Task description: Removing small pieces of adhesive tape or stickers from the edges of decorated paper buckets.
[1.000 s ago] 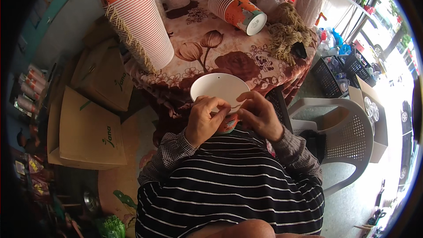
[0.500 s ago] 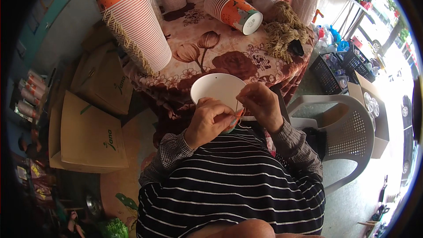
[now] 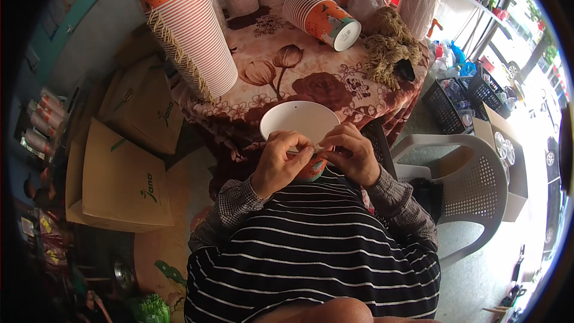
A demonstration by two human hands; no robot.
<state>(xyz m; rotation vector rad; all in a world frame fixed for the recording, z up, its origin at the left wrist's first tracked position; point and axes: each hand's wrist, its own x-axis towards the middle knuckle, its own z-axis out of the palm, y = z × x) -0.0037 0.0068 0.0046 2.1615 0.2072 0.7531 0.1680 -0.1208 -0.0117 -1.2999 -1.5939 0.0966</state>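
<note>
A paper bucket (image 3: 293, 121), white inside with an orange and green outside, rests tilted at my lap, its mouth toward the table. A small hole shows near its far rim. My left hand (image 3: 282, 160) is closed, thumb and forefinger pinched at the near rim. Close beside it, my right hand (image 3: 354, 154) pinches the same spot. Between the fingertips is a short bit of tan cord (image 3: 318, 149), mostly covered by the fingers. Just below the hands the bucket's orange side shows.
On the flowered tablecloth (image 3: 257, 107) stand a tall stack of buckets (image 3: 203, 42) hung with tan cords, a lying stack (image 3: 317, 19) and a cord heap (image 3: 391, 54). Wrapped stacks line the back. Cardboard boxes (image 3: 125, 179) stand left, a plastic chair (image 3: 466, 179) right.
My right hand has come down to the rim, its fingers meeting my left hand's. The strand earlier stretched up from the rim is now mostly hidden. The view has shifted slightly.
</note>
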